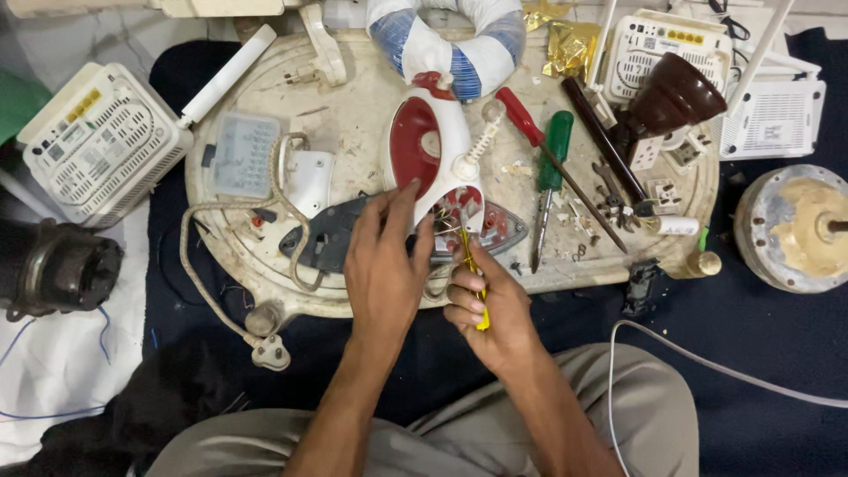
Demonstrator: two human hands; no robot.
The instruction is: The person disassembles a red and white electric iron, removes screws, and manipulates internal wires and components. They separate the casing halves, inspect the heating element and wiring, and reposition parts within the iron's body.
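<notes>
While left hand (pixel 382 265) steadies iron (pixel 433 150), right hand (pixel 491 311) grips yellow screwdriver (pixel 471 265) beside it.

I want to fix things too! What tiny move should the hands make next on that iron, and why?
Probably turn the yellow screwdriver a little. The right hand holds it with its tip inside the open back of the red and white iron, among the wires, while the left hand steadies the iron.

Not much packaging here tbh: crumpled gold foil wrappers (pixel 570 44) at the far edge, right of centre. A white router box (pixel 99 141) on the far left has a small yellow label strip (pixel 81 106); another router (pixel 671 49) far right has one too.
</notes>
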